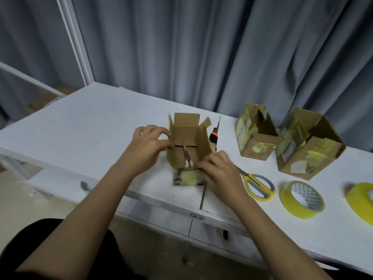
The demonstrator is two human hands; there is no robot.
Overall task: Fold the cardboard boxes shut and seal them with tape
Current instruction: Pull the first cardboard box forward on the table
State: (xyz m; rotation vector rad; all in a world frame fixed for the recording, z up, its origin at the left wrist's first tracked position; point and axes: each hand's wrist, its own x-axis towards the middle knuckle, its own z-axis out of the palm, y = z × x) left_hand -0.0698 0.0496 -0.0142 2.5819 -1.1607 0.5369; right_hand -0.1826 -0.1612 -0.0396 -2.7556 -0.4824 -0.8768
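A small cardboard box (186, 136) stands on the white table (80, 122) near its front edge, with its top flaps up and open. My left hand (148, 146) grips the box's left side, fingers curled round the left flap. My right hand (219, 168) pinches the near lower edge of the box at its right corner. Two more open cardboard boxes, one (256, 140) beside the other (308, 150), stand to the right, patched with old yellowish tape. A yellow tape roll (301, 200) lies flat at the front right; a second roll (361, 201) is cut off by the right edge.
Yellow-handled scissors (259, 185) lie just right of my right hand. A utility knife with an orange band (214, 136) lies behind the box. Grey curtains hang behind the table. Drawers with handles sit under the table's front edge.
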